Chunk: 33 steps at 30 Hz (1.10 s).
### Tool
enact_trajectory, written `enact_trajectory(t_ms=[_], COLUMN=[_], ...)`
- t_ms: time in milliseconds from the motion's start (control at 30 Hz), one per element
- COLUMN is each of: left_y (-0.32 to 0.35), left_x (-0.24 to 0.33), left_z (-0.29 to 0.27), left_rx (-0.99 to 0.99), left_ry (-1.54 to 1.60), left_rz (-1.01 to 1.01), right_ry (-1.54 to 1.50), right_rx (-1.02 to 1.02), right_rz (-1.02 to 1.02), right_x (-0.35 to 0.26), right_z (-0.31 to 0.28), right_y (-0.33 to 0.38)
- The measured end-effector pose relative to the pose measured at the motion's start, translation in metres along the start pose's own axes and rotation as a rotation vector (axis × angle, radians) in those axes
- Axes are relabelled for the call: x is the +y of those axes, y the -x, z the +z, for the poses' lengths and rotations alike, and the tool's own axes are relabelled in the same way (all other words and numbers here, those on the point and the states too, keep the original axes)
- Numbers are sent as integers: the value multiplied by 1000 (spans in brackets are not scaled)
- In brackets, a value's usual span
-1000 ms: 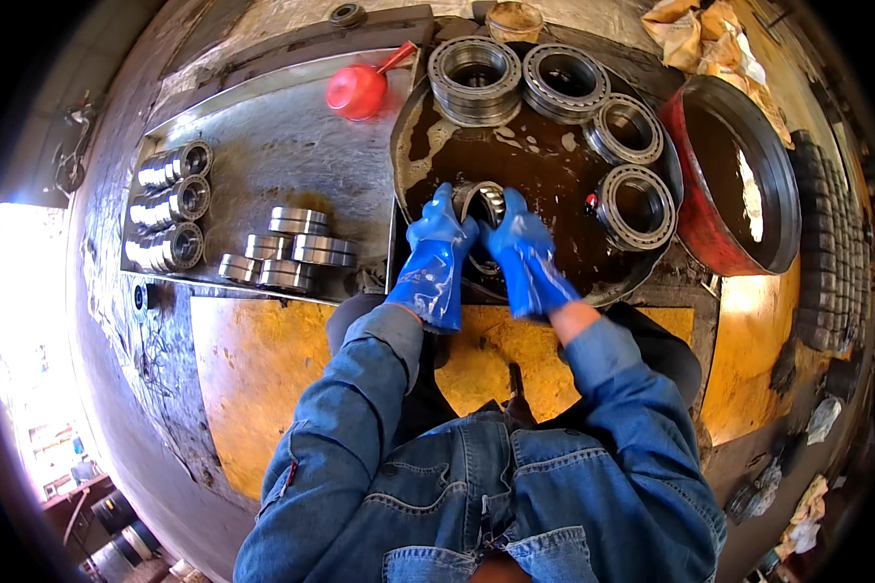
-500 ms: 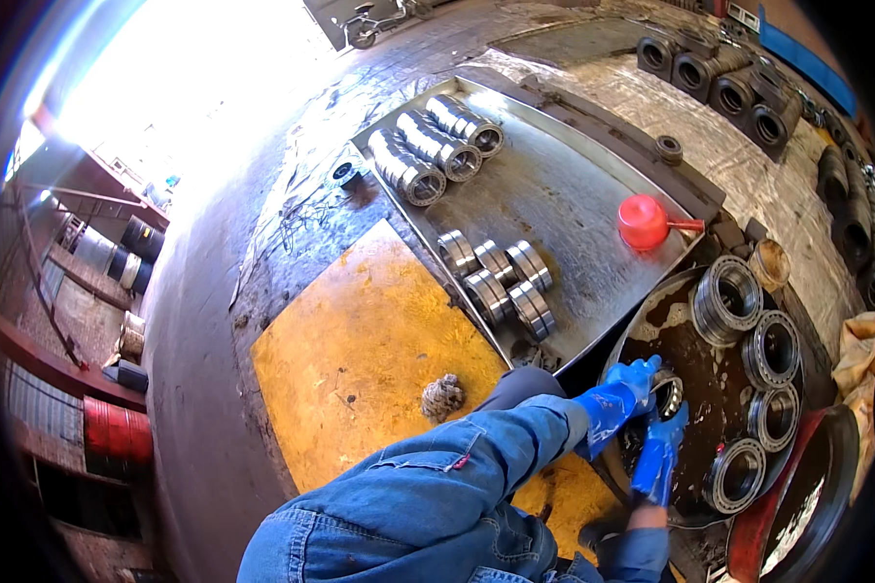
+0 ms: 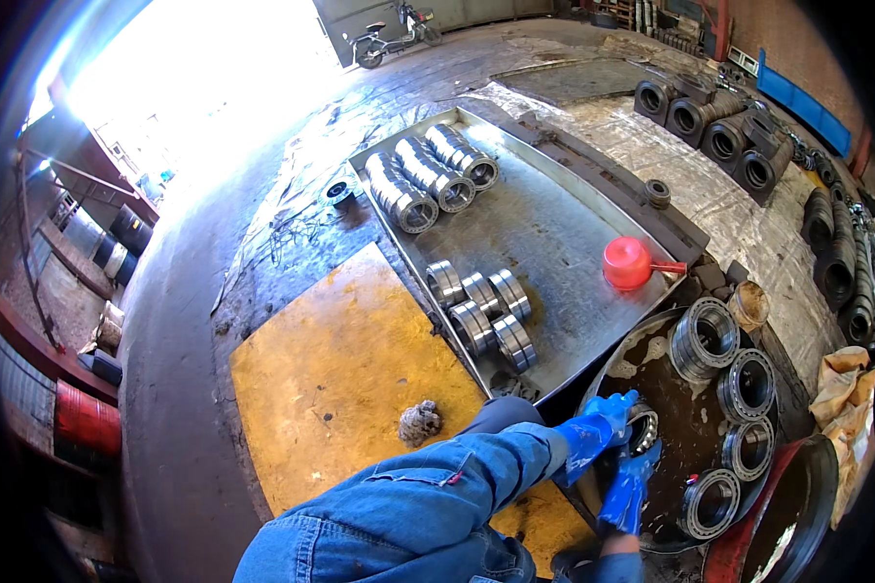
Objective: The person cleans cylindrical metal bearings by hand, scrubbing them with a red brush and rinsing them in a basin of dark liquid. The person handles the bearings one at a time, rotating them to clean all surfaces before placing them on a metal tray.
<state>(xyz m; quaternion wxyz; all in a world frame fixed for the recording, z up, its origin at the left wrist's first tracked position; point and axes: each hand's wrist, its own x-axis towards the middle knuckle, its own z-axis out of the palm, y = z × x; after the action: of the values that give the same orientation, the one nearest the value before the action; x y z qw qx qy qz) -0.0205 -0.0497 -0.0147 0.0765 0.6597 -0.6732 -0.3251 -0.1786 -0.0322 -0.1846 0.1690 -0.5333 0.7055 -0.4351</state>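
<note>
Both my hands wear blue rubber gloves and grip one steel roller bearing [image 3: 644, 429] between them, low over a round basin [image 3: 676, 403] of dark liquid. My left hand [image 3: 605, 422] closes on its upper left side. On the lower side is my right hand [image 3: 632, 483], its fingers wrapped against the edge. The bearing is tilted, and the gloves cover part of it. Along the basin's right side rest several more bearings, including a stack of bearing rings [image 3: 705, 340] at the top and a single bearing ring [image 3: 710, 503] at the bottom.
A shallow metal tray [image 3: 554, 214] beyond the basin carries rows of shiny bearing rings [image 3: 436, 175], a loose group of rings [image 3: 481, 306] and a red dipper [image 3: 628, 264]. A rag [image 3: 419, 424] lies on the yellow plate [image 3: 331, 360]. A dark-rimmed drum [image 3: 783, 505] stands at lower right.
My view has tipped, so the scene sits lower and further left on the whole. Both gloved hands stay on the bearing over the basin.
</note>
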Motion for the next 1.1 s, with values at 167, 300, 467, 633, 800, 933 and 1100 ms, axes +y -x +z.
enact_trajectory(t_ms=[167,300,467,633,800,933,1100], left_y=[-8,5,-4,-9,-9,-11,1], left_x=[-19,-20,-3,-16,-13,-15,-9], left_z=[18,12,7,18,21,19,6], left_rx=[10,-46,34,5,-1,-6,-23], left_ry=[34,20,-63,42,48,25,34], left_rz=[-84,-102,29,-34,-76,-48,-39], right_ry=[-390,-646,-124,-294,-496,-581,135], right_rx=[-774,-755,116,-651,-761,-161,-244], right_rz=[233,290,-85,183,351,238,84], right_x=[-55,-67,34,-30,-46,-9,-43], right_z=[-24,-20,24,-19,-16,0,-22], right_y=[-67,-39,4,-69,-64,-20,-20])
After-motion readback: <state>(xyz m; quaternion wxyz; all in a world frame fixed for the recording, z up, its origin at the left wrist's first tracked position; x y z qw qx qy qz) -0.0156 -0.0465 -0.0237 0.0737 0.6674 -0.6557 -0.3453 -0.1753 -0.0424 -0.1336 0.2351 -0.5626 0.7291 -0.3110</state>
